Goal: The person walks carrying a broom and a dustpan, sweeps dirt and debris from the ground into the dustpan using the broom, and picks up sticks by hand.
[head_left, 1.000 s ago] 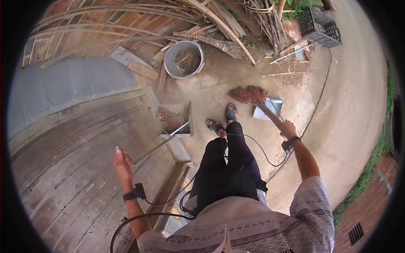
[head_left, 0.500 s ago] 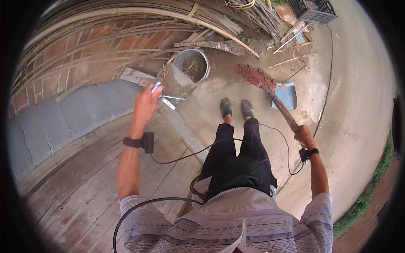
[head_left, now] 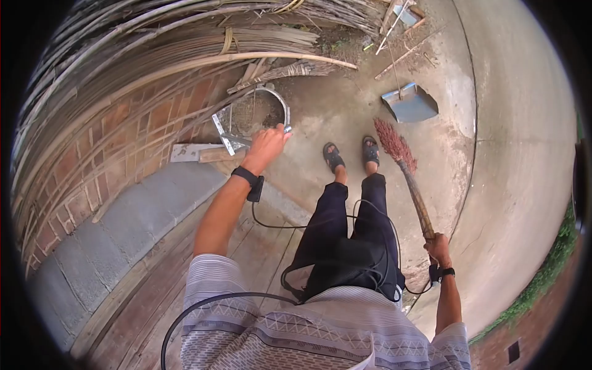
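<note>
My right hand [head_left: 438,248] is closed round the wooden handle of a short broom [head_left: 419,202]. Its reddish bristles [head_left: 394,143] point forward near the concrete floor, just short of a blue dustpan [head_left: 412,106]. My left hand [head_left: 265,148] is closed on a silver metal handle [head_left: 287,128], whose end shows at the fingers. Pale metal strips [head_left: 222,134] beside this hand seem to belong to the same scoop-like thing, but its full shape is unclear. Just beyond the hand stands a round bucket [head_left: 285,105], partly covered by that thing.
Long bamboo poles and bundled sticks [head_left: 271,42] lie along the brick surface [head_left: 142,123] at left. Grey blocks [head_left: 148,203] border wooden boards [head_left: 166,290] near my left arm. Cables [head_left: 216,295] run across my body. Loose sticks [head_left: 404,58] lie beyond the dustpan.
My left hand has moved right with the metal handle, close to the bucket rim. My view has turned; the broom is now more upright in view, its bristles apart from the blue dustpan.
</note>
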The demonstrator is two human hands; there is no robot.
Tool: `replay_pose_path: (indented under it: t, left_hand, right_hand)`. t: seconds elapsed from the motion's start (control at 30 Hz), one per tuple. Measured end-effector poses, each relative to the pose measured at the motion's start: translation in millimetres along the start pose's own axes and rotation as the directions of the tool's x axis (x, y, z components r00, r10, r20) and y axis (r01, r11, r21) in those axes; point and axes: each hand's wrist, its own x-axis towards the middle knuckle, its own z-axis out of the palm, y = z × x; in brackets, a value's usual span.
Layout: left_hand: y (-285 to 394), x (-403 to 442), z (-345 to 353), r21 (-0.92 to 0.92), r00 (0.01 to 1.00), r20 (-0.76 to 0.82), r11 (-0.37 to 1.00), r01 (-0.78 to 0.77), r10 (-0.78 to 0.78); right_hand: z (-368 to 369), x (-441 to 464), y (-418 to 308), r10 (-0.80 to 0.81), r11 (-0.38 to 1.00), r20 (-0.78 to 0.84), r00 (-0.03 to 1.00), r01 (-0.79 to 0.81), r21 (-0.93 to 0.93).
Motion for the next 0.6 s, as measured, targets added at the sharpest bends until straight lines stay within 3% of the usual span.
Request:
replay_pose_path:
  t: [0.13, 0.33, 0.6]
  left_hand:
    - [27, 28, 15, -0.031, 0.995, 0.091, 0.999, -0.025, 0.027]
    - [49, 46, 21, -0.006, 0.99, 0.137, 1.0, -0.029, 0.03]
    - [82, 24, -6, 0.026, 0.983, 0.18, 0.999, 0.042, -0.046]
  right_hand:
    - [12, -7, 32, 0.113, 0.99, 0.041, 0.993, -0.116, 0.082]
    - [13, 3, 65, 0.156, 0.979, 0.087, 0.984, -0.165, 0.118]
    - [-24, 31, 45, 0.142, 0.983, 0.066, 0.988, -0.149, 0.106]
